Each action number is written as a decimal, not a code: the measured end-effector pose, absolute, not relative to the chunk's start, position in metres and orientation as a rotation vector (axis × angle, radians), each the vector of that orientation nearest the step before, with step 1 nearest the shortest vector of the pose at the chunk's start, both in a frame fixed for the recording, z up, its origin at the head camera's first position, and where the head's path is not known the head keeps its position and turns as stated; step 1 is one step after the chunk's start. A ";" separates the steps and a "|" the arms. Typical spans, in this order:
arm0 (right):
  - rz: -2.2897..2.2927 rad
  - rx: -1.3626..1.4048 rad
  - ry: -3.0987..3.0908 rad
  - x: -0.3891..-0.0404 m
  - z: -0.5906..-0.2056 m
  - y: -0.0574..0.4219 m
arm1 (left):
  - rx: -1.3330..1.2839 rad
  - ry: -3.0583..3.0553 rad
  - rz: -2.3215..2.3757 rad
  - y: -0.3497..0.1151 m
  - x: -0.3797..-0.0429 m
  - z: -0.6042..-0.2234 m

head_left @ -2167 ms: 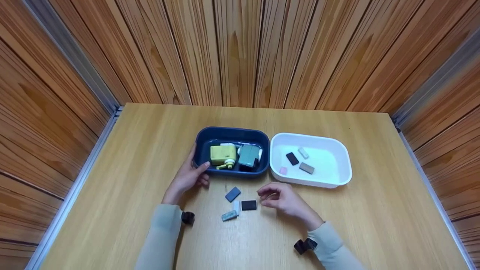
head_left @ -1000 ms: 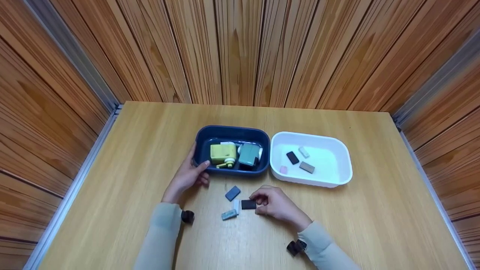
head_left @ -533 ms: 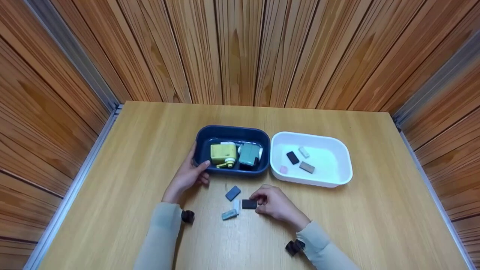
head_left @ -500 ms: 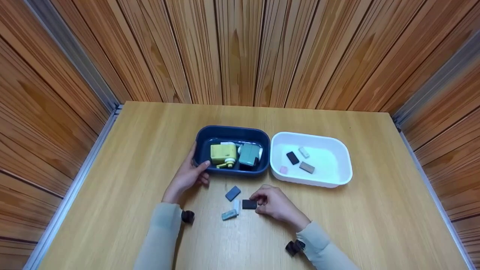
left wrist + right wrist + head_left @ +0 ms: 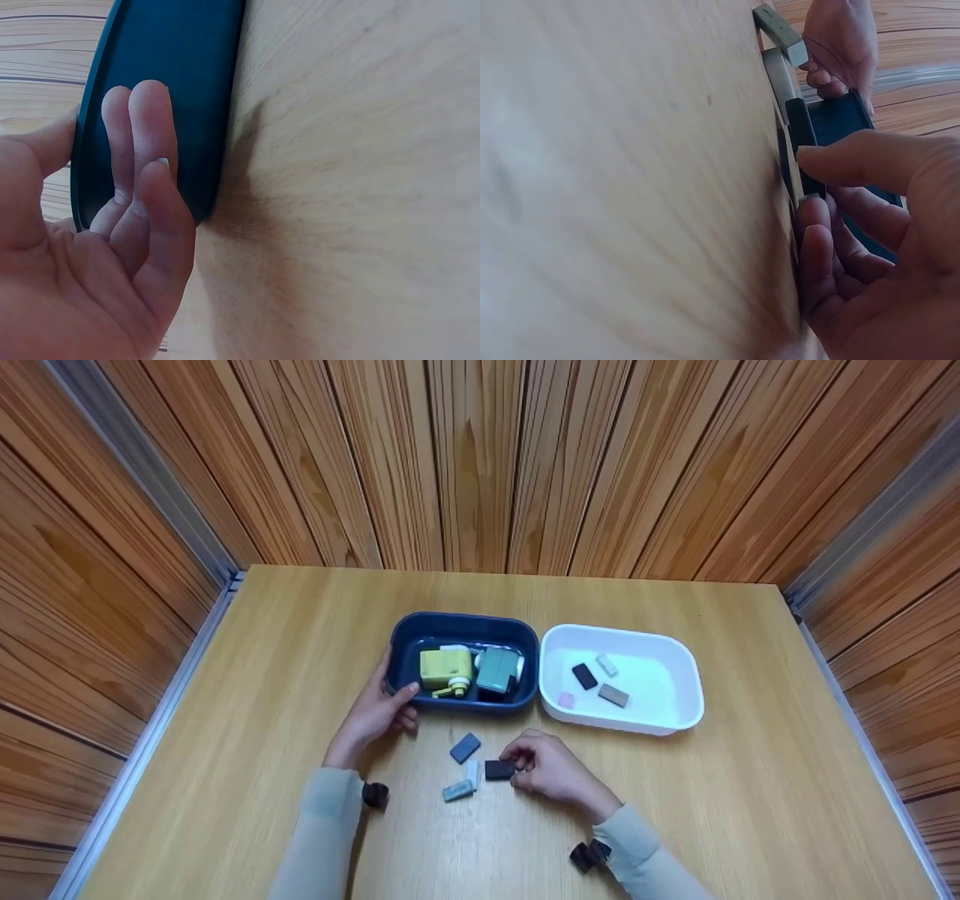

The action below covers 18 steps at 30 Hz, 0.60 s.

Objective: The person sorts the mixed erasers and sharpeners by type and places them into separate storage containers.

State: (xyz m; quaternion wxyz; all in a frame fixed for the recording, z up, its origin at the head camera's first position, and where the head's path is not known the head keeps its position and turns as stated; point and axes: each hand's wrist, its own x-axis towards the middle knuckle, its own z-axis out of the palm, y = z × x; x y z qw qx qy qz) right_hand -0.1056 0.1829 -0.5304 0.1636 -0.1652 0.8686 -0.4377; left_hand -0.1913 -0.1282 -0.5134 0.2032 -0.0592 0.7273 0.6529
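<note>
In the head view my left hand (image 5: 375,711) grips the near-left corner of a navy plastic bin (image 5: 405,626), thumb over the rim and other fingers outside. The left wrist view shows the fingers against the outer wall of the bin (image 5: 202,67). My right hand (image 5: 553,767) pinches the right end of a black eraser-like block (image 5: 498,770) between thumb and fingers. In the right wrist view the black block (image 5: 802,135) appears slightly raised off the tabletop. To its left lie a blue block (image 5: 465,748), a white one (image 5: 472,774) and a teal one (image 5: 458,790).
Inside the navy bin are a yellow boxy item with a crank-like arm (image 5: 446,667) and a teal boxy item (image 5: 498,669). A white bin (image 5: 667,690) stands to the right, holding several small blocks, including a black one (image 5: 584,676). Wooden panels surround the table.
My right hand has come down and left onto the black block and now pinches it. The block has shifted slightly right, away from the white one. My left hand stays on the navy bin.
</note>
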 end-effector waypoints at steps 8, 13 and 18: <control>-1.277 -0.433 2.455 -0.105 -0.530 0.185 | -0.130 2.044 1.817 -0.130 -0.191 -0.515; -1.305 -0.434 2.431 -0.105 -0.529 0.186 | -0.126 2.046 1.833 -0.129 -0.190 -0.515; -1.348 -0.420 2.390 -0.105 -0.527 0.187 | -0.139 2.056 1.826 -0.128 -0.190 -0.514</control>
